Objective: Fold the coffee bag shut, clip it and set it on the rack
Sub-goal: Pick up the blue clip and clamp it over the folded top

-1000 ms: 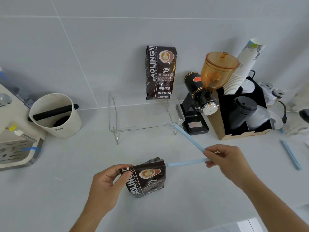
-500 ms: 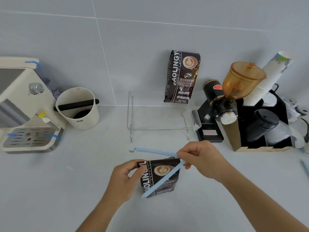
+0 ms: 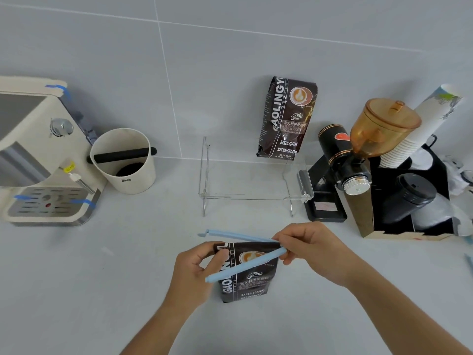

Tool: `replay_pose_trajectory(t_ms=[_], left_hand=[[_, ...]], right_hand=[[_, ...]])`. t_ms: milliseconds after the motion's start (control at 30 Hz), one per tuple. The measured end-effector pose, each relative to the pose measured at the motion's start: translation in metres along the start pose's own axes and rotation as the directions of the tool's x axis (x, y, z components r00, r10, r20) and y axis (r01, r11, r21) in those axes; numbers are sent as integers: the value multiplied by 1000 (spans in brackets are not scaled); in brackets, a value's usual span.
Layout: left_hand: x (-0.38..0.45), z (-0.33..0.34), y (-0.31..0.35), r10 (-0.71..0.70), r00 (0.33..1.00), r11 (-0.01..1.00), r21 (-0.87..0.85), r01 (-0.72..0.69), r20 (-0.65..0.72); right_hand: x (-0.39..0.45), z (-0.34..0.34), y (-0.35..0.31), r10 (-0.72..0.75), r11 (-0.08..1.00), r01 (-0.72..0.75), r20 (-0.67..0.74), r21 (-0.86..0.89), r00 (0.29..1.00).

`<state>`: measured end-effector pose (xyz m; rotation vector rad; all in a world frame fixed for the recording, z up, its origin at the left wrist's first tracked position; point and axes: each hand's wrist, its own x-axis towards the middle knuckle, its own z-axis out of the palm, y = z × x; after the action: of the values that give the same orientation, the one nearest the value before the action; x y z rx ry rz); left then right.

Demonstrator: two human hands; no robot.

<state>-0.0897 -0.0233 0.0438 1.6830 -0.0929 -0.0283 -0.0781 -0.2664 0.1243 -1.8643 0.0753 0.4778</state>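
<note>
A dark brown coffee bag [image 3: 252,280] stands on the grey counter near me, its top folded down. My left hand [image 3: 194,272] grips its upper left corner. My right hand [image 3: 311,252] pinches the hinge end of a light blue bag clip [image 3: 243,267], which is spread open in a V. One arm runs behind the bag's top and the other crosses its front. The clear rack [image 3: 252,194] stands behind, at the wall. A second coffee bag [image 3: 286,119] stands on the rack's back right.
An espresso machine [image 3: 38,155] sits at the left with a white knock box [image 3: 125,162] beside it. A black grinder with an amber hopper [image 3: 358,155] and a box of paper cups and lids [image 3: 414,196] stand at the right. Another blue clip [image 3: 469,262] lies at the right edge.
My right hand has brought the open clip from the right onto the bag's top, one arm behind and one in front. The view has shifted left.
</note>
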Motion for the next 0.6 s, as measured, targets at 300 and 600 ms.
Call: replay_pose_trajectory(t_ms=[300,600], left_hand=[[1,4,0,-27,997,998,47,30,-67],[1,0,4,-41,999,999,8,41,-25]], right_hand=[[3,-5,17,-33,996,19,155,91,987],[2,7,26,-124,940,120,-9,319,992]])
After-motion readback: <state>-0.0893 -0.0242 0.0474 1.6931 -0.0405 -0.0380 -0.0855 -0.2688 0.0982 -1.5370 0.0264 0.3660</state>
